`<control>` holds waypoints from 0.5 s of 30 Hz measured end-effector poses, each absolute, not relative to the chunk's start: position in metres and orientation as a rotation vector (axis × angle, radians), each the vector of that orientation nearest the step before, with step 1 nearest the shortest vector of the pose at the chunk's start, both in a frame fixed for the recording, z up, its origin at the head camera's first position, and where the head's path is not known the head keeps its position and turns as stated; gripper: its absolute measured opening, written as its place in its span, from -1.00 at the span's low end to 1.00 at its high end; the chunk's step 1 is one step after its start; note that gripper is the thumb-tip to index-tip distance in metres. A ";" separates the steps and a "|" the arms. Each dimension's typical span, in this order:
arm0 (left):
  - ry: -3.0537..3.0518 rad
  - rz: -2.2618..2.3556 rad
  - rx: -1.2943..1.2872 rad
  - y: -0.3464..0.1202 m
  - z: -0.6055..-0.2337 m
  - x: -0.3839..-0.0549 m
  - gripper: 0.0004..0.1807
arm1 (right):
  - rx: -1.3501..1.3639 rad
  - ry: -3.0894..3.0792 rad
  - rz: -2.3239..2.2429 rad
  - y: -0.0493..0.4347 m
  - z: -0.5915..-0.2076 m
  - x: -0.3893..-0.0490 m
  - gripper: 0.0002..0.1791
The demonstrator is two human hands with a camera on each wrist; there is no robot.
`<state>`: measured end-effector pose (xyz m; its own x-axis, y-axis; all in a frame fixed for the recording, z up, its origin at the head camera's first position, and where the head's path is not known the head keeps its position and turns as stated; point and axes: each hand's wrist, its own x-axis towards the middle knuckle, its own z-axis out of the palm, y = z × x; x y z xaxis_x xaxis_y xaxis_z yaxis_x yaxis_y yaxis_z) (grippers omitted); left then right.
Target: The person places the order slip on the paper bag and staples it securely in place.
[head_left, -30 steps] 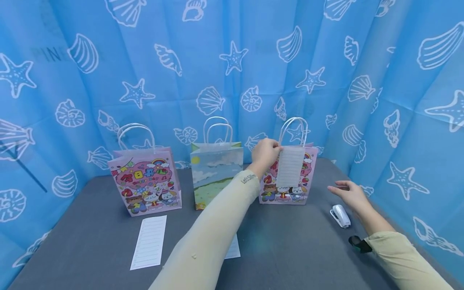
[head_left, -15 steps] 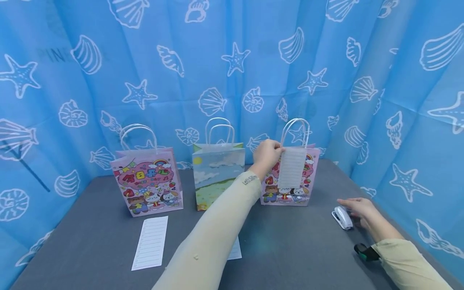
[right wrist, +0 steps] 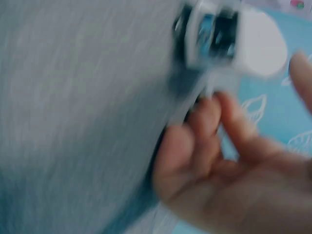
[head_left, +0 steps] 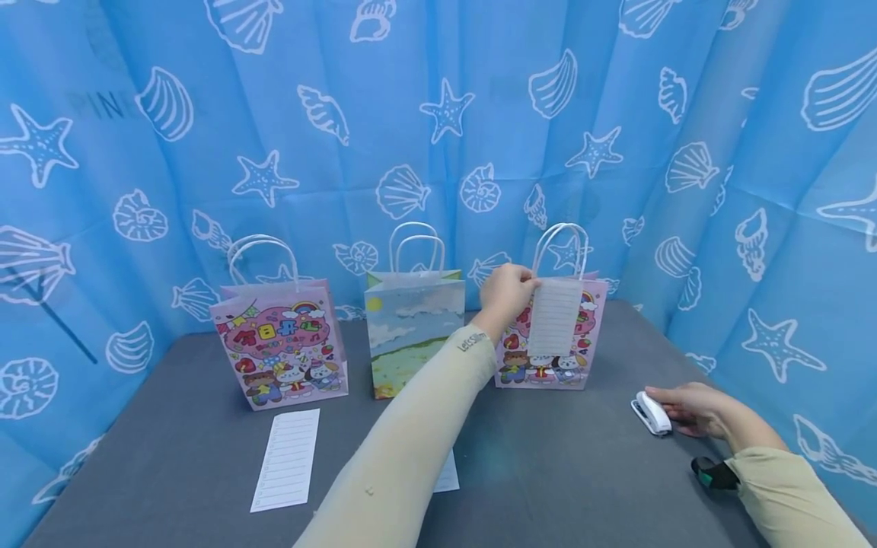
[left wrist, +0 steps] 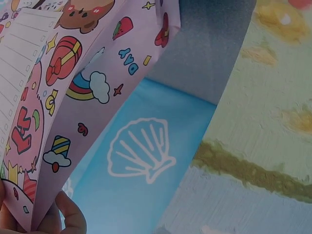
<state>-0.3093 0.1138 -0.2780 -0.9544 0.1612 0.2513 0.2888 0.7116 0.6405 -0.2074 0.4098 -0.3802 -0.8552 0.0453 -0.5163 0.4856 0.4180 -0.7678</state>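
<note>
At the right bag, my left hand [head_left: 505, 293] pinches the top left corner of a lined paper slip [head_left: 553, 320] against the rim of a pink cartoon paper gift bag [head_left: 512, 371]. The left wrist view has a fingertip [left wrist: 72, 217] curled at the bag's top edge, the slip lying over its printed front. On the grey table to the right sits a small white stapler [head_left: 654, 415]. My right hand [head_left: 702, 411] is right beside it, fingers half bent. In the blurred right wrist view the thumb stands apart from the stapler [right wrist: 263, 44], other fingertips close below it.
Another pink gift bag [head_left: 281, 350] stands at the left, with a landscape-print bag [head_left: 414, 327] in the middle. A lined slip [head_left: 286, 460] lies before the left bag; another slip [head_left: 448, 476] is partly hidden by my left sleeve. A blue shell-print curtain [head_left: 438, 152] hangs behind.
My right hand has come down from above and behind the stapler to its right side. The left hand keeps its hold on the slip and bag; the stapler stays in place.
</note>
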 end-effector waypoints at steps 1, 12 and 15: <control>-2.741 -1.076 -0.363 0.114 -0.278 -0.310 -0.77 | 0.414 2.257 -1.422 0.412 -0.381 -0.207 -0.63; -2.727 -1.090 -0.379 0.114 -0.281 -0.310 -0.76 | 0.226 2.326 -1.274 0.420 -0.386 -0.208 -0.27; -2.720 -1.094 -0.385 0.114 -0.282 -0.310 -0.76 | 0.225 2.365 -1.187 0.418 -0.384 -0.209 -0.21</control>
